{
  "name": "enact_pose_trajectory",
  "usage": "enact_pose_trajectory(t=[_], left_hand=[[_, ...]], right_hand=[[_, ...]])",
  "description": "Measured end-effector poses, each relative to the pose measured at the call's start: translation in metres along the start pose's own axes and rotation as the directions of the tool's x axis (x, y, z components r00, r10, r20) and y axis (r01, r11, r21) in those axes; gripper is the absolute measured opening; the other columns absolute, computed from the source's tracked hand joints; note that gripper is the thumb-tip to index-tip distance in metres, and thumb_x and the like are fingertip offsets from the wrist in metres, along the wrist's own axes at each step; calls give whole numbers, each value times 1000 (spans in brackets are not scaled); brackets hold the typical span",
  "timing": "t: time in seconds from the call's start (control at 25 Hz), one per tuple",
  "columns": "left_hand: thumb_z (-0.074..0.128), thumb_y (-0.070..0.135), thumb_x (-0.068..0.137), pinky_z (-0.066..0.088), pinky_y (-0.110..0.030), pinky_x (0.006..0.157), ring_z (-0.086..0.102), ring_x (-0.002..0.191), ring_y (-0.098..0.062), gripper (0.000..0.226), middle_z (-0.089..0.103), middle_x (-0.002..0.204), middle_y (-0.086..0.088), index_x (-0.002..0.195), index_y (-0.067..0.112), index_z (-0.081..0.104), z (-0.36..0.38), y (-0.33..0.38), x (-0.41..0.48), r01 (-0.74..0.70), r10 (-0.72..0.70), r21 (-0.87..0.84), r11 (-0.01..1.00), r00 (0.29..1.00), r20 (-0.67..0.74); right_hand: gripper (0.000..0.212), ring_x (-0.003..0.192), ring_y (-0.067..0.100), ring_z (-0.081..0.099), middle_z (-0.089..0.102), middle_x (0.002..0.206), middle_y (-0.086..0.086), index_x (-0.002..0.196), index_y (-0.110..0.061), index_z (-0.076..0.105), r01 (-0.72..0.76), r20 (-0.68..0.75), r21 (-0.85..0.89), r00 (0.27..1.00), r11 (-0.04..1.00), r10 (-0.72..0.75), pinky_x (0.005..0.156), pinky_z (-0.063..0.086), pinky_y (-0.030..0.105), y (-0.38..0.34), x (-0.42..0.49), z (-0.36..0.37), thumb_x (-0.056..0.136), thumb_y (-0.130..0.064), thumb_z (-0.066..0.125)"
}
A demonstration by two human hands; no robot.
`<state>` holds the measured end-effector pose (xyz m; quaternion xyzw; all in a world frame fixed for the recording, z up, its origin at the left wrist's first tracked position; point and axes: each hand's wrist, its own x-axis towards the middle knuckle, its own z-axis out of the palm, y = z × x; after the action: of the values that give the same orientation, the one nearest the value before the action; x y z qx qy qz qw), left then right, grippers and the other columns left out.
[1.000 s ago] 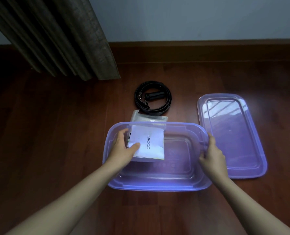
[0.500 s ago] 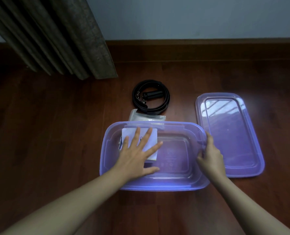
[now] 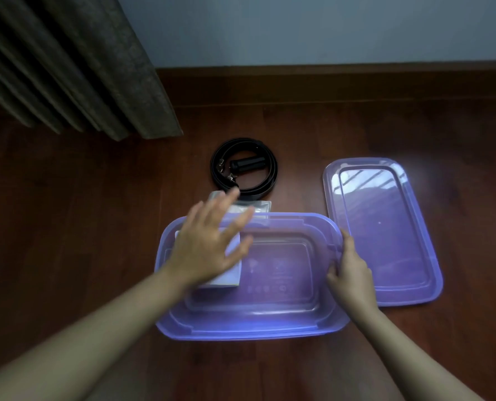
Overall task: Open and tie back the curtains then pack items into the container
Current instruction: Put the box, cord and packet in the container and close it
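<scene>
Our left hand [image 3: 209,250] hovers above the far left corner of the purple container [image 3: 252,328], its fingers [image 3: 229,198] straight and spread apart, gripping nothing, tips pointing toward the clear packet [image 3: 258,206] that lies on the floor [image 3: 67,256] just beyond the far rim; the hand is blurred, so we cannot tell whether it touches anything. Under our palm a white packet [image 3: 229,273] already lies flat on the container's bottom, at its left end. Our right hand [image 3: 349,273] rests on the right rim, thumb and fingers curled onto the edge, steadying the box. The coiled black strap [image 3: 244,167] lies on the floor behind the clear packet, and the lid [image 3: 383,235] lies flat to the right, just beside the container. The curtain [image 3: 81,68] hangs at the upper left; whether it is tied back we cannot see.

We judge the step in hand to be fetching the clear packet; to do it well we would pinch it by its near edge, since thin film is slippery and flat on the floor; lift it over the rim, not drag it against the wall; lay it beside the white one, leaving room for the strap; keep the right hand on the rim so the light box does not slide.
</scene>
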<state>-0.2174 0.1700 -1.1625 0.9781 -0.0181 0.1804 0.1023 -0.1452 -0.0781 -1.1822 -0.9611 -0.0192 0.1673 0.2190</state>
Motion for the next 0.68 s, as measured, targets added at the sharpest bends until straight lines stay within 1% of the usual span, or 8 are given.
enact_pose_trajectory(t=[0.08,0.12,0.16,0.24,0.32,0.48,0.6,0.68], left_hand=[[53,21,84,52,-46,83,51,112,-38,40,40,141,-16,124,18,51,2,-25,53,240,-237,-12,971,967,96],[55,13,82,50,-46,86,47,117,-38,45,33,146,-13,126,20,50,8,-42,74,337,-328,4,942,913,243],[55,7,81,47,-47,92,42,123,-38,52,26,150,-9,130,23,47,16,-60,89,367,-344,29,930,839,422],[57,7,84,44,-46,95,37,128,-36,61,23,152,-4,137,29,39,33,-80,104,252,-253,97,963,711,657],[58,12,86,45,-43,89,41,125,-35,61,31,148,-4,140,28,35,49,-84,104,166,-192,108,980,660,726],[62,22,87,43,-37,87,52,113,-35,46,54,124,-16,130,16,45,70,-80,105,214,-206,75,974,701,683],[61,23,89,39,-33,82,54,108,-35,37,58,116,-17,123,14,50,60,-78,105,247,-203,16,969,757,621],[61,22,89,38,-33,80,55,104,-35,35,60,113,-15,121,14,52,44,-72,101,232,-182,-27,972,827,532]], right_hand=[[70,78,43,57,51,75,10,144,-24,25,5,-1,10,1000,1000,-5,59,36,38,1,0,0,82,1,44],[70,78,43,57,51,75,9,144,-24,25,4,0,14,1000,1000,-4,59,36,38,1,0,0,82,1,44],[70,77,43,57,52,75,9,144,-25,26,4,-2,18,1000,1000,-4,59,36,38,1,0,0,82,1,44],[70,76,43,57,53,75,10,144,-25,26,15,-8,31,1000,999,-15,58,37,39,1,0,0,81,2,43],[71,76,43,57,57,78,14,144,-25,27,31,-15,44,999,999,-31,58,37,39,1,1,0,80,3,43],[71,79,43,57,62,88,18,144,-26,26,43,-22,48,999,998,-42,59,36,38,3,1,2,81,2,44],[72,78,42,56,56,80,11,144,-27,24,35,6,46,999,998,-35,59,36,38,5,2,3,81,1,44],[68,87,41,58,60,91,11,144,-28,25,31,32,92,999,995,-34,65,41,39,8,5,3,85,-2,44]])
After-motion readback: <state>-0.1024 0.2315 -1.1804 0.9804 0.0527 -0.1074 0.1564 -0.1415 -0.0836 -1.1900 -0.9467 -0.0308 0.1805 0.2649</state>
